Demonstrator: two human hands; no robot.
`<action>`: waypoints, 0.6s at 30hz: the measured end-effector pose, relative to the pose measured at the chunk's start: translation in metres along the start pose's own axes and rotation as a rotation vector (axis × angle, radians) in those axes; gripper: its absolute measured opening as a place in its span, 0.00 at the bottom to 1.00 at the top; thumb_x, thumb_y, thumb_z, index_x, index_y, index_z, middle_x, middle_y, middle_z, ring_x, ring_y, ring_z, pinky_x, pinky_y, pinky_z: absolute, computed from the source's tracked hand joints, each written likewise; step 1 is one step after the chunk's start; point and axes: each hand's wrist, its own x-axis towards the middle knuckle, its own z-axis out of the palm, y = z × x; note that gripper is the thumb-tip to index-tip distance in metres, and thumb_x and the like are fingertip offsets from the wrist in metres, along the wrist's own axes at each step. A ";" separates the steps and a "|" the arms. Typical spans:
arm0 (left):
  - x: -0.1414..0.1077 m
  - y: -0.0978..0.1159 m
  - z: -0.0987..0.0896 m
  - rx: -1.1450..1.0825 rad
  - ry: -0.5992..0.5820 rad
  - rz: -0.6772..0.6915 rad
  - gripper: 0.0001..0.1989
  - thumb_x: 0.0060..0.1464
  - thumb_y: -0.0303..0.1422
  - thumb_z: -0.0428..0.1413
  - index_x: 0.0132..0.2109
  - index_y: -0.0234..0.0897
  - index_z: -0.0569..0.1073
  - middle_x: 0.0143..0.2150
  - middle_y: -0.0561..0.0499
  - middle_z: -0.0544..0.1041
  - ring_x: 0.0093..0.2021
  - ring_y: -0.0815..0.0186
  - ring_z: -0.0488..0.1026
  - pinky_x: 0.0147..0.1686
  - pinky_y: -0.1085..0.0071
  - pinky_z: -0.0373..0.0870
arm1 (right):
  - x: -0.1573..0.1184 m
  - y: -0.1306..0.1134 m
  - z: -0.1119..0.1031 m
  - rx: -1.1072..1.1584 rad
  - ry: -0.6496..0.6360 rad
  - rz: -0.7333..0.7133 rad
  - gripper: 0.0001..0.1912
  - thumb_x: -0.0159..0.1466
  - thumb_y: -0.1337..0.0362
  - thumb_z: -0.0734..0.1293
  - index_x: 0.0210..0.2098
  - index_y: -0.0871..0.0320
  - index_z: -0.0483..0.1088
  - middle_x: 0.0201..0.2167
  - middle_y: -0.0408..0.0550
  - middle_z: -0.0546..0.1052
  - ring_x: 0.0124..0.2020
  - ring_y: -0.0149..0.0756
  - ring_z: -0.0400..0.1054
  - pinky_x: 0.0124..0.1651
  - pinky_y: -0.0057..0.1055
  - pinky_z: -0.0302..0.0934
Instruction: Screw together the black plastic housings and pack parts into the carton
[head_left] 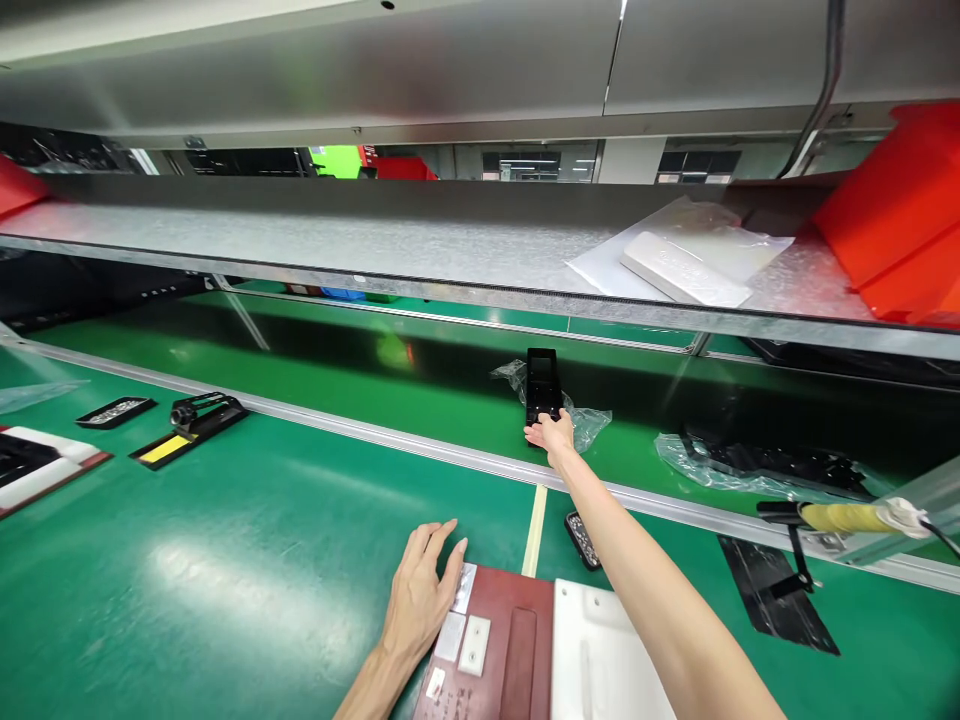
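Observation:
My right hand (553, 435) stretches forward over the bench rail, its fingers closed around the lower end of a black handheld device (542, 372) with a small screen. Beneath and beside the device lies a crumpled clear plastic bag (590, 424). My left hand (425, 585) has its fingers apart and holds nothing; it rests at the left edge of a brown fixture block (499, 600) with pale labels and a white insert. A white block (600, 650) adjoins the brown one, partly hidden by my right forearm. Between the rail and that block sits a small black tray of tiny parts (583, 540).
A metal shelf (375, 235) spans above the green bench, carrying a white box (682, 270) and a red bin (900, 220). Left stand a black clamp stand (191, 425) and a small black tray (116, 411). A yellow-handled tool (847, 516) projects at right.

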 end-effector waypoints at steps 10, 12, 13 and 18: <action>0.006 0.015 -0.004 -0.097 0.047 -0.062 0.14 0.67 0.38 0.53 0.52 0.34 0.75 0.51 0.42 0.74 0.51 0.57 0.75 0.49 0.58 0.77 | -0.187 0.025 -0.074 -0.111 -0.284 -0.159 0.18 0.69 0.52 0.67 0.48 0.60 0.73 0.33 0.45 0.79 0.29 0.28 0.73 0.29 0.23 0.66; -0.014 0.024 -0.015 -0.077 0.098 -0.096 0.11 0.67 0.35 0.55 0.50 0.33 0.75 0.50 0.44 0.76 0.49 0.60 0.76 0.49 0.59 0.77 | -0.232 0.040 -0.090 -0.174 -0.363 -0.198 0.21 0.65 0.47 0.69 0.44 0.59 0.74 0.28 0.43 0.77 0.25 0.28 0.70 0.25 0.22 0.62; -0.028 0.030 -0.024 -0.048 0.127 -0.103 0.10 0.67 0.34 0.55 0.50 0.33 0.75 0.48 0.44 0.77 0.47 0.61 0.77 0.48 0.59 0.78 | -0.251 0.049 -0.098 -0.204 -0.426 -0.213 0.23 0.63 0.45 0.70 0.43 0.59 0.74 0.27 0.43 0.77 0.24 0.28 0.69 0.25 0.22 0.62; -0.117 0.067 -0.086 0.215 0.225 -0.016 0.11 0.60 0.33 0.61 0.50 0.38 0.77 0.46 0.48 0.80 0.47 0.64 0.78 0.49 0.68 0.79 | -0.275 0.130 -0.118 -0.611 -0.626 -0.485 0.27 0.63 0.37 0.64 0.45 0.52 0.76 0.30 0.47 0.80 0.26 0.37 0.74 0.27 0.28 0.68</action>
